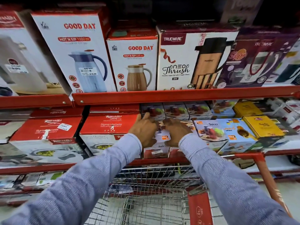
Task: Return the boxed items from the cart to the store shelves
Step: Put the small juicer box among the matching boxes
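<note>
Juicer box [159, 138] sits on the middle shelf [162, 160], at about twelve o'clock from the cart [154, 200], wedged between the red casserole box [107, 127] at its nine o'clock and another juicer box [209, 130] at its three o'clock. Both hands rest on its top: the left hand [143, 129] with fingers spread and curled over the far left edge, the right hand [176, 131] with fingers curved down over the right side, pressing rather than clamping.

The slot looks tight, so a hard push could skew the box, scuff its corners or nudge the neighbours out of line. It appears to stand on a lower box, and an off-centre shove could tip it forward off the shelf lip into the cart.

Its top is pale, printed with fruit and an orange tag; the front is red lower down. The picture is blurred there, so finer print is unreadable.
</note>
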Tool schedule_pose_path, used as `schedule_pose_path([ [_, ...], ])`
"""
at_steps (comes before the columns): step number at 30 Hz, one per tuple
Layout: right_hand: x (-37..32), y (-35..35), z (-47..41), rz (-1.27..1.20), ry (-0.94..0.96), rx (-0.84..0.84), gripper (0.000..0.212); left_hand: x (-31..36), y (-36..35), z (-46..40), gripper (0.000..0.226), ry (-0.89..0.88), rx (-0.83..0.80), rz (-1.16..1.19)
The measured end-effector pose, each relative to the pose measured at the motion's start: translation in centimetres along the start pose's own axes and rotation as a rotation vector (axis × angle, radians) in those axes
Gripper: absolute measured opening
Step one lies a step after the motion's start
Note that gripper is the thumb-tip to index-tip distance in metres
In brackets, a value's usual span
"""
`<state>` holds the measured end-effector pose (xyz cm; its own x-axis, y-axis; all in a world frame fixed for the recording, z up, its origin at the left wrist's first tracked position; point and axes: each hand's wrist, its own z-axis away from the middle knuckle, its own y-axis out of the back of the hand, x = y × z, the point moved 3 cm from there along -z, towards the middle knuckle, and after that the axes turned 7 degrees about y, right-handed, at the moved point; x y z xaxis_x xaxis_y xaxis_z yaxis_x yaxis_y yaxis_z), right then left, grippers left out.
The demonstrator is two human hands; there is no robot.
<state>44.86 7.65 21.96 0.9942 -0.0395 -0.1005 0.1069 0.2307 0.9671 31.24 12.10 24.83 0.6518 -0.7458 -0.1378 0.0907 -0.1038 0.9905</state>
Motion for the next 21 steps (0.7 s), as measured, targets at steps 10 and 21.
schedule_pose_path([
  [10, 1.1, -0.7, -2.6, 0.172, 0.2, -0.12, 0.129, -0.2, -3.1, -3.5, 0.109, -0.018, -0.319, -0.375],
  [21, 1.4, -0.2, -2.4, 0.182, 0.187, -0.042, 0.106, -0.4, -3.0, -3.8, 0.121, -0.008, -0.265, -0.311],
])
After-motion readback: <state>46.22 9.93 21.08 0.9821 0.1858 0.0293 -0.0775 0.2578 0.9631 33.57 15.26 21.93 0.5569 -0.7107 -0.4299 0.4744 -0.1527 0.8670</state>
